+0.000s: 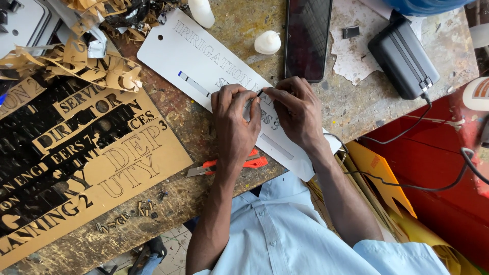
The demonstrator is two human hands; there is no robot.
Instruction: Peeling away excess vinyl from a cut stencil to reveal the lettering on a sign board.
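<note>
Both hands work over the white sign plate (204, 66), which lies diagonally across the middle of the bench (351, 107), its lower end overhanging the near edge. Left hand (235, 119) is curled, fingertips pinching at a small dark strip (260, 92) on the plate. Right hand (294, 109) is closed too, thumb and forefinger nipping the same strip from the other side — fingertips of the two hands almost touching.

Orange utility knife (239, 164) lies on the bench just under the left wrist, beside the plate's lower edge. Black-and-gold lettering sheet (86, 163) covers the left side of the bench, curled gold scrap (86, 63) piled at its far edge. Dark phone (307, 38) sits at the far edge, touching the plate's upper side; white glue bottle (267, 42) just left of it. Black box with cable (403, 56) near the right corner — well apart from the hands.
</note>
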